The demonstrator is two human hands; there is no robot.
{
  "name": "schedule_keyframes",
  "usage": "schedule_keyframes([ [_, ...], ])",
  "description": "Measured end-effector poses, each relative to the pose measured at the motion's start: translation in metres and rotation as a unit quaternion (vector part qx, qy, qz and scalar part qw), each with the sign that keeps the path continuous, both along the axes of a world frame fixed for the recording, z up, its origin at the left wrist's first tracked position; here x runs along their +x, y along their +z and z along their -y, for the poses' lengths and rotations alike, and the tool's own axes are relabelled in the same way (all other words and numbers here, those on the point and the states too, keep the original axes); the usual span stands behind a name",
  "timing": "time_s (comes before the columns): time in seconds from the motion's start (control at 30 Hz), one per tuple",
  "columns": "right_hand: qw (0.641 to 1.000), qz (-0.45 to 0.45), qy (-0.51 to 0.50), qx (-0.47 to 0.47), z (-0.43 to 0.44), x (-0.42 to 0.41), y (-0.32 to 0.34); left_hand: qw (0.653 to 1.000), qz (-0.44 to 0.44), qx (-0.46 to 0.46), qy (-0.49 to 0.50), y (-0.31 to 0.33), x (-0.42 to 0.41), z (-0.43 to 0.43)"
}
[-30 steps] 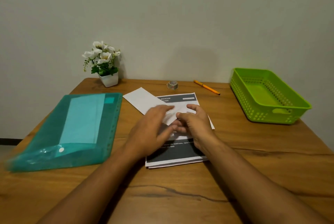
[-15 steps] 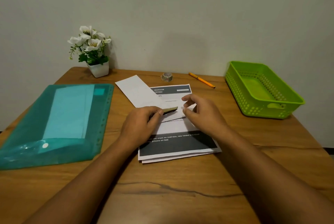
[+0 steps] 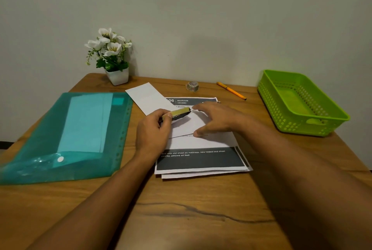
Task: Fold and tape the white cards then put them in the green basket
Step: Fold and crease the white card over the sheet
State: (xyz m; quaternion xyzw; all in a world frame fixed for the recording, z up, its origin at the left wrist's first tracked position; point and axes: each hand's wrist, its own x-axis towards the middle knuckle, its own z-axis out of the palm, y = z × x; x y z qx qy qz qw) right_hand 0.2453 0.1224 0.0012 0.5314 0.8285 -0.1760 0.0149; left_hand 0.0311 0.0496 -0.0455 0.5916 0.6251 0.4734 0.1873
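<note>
Head view, folding step. The person's left hand (image 3: 154,128) pinches the near-left edge of a white card (image 3: 188,123) between thumb and fingertips and curls that edge up and over, so that its printed underside, a tan and dark strip, faces the camera. The right hand (image 3: 213,117) lies open and spread on the same card; its forefinger rests at the far end of the raised flap and its thumb pins the card's near edge to the stack of printed sheets (image 3: 201,159) beneath. It grips nothing. The card lies directly under and between both hands, its long axis running from near left to far right across the stack. The fold line will probably fall between the two sets of fingertips, which makes the left hand the mover and the right the anchor.

A second white card (image 3: 148,98) lies flat just beyond the left hand, touching neither hand. The tape roll (image 3: 192,86) sits farther back, near the wall. The green basket (image 3: 302,102) stands well apart to the right, nearer the right hand, and appears empty.
</note>
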Motion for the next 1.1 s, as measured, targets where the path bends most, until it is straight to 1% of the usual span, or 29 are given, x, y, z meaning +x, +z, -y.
schedule_keyframes([
  [0.13, 0.999, 0.04, -0.002, 0.022, 0.0, 0.0, 0.009, 1.0, -0.011, 0.0, -0.007, 0.002, 0.0, 0.0],
  [0.27, 0.999, 0.02, -0.026, 0.03, 0.011, 0.011, 0.022, 1.0, -0.025, 0.004, -0.018, 0.004, 0.002, 0.003],
  [0.37, 0.999, -0.023, -0.044, 0.019, 0.023, 0.027, 0.025, 0.999, -0.041, 0.009, -0.033, 0.003, 0.002, 0.002],
  [0.47, 0.99, -0.11, -0.081, -0.044, 0.039, 0.048, 0.021, 0.994, -0.098, 0.03, -0.043, 0.002, 0.002, 0.001],
  [0.57, 0.96, -0.209, -0.148, -0.115, 0.054, 0.068, 0.012, 0.99, -0.126, 0.028, -0.053, 0.003, 0.004, 0.004],
  [0.67, 0.929, -0.286, -0.179, -0.154, 0.065, 0.081, 0.002, 0.987, -0.152, 0.022, -0.055, 0.004, 0.007, 0.008],
  [0.77, 0.914, -0.335, -0.19, -0.127, 0.076, 0.082, 0.001, 0.981, -0.181, 0.03, -0.065, 0.004, 0.009, 0.009],
  [0.9, 0.894, -0.384, -0.213, -0.087, 0.087, 0.073, 0.01, 0.979, -0.183, 0.022, -0.085, 0.001, 0.006, 0.007],
  [1.0, 0.858, -0.442, -0.248, -0.088, 0.097, 0.062, 0.019, 0.974, -0.202, 0.0, -0.1, 0.0, 0.006, 0.003],
  [1.1, 0.827, -0.489, -0.269, -0.069, 0.105, 0.055, 0.022, 0.979, -0.172, -0.01, -0.106, 0.001, 0.006, 0.004],
])
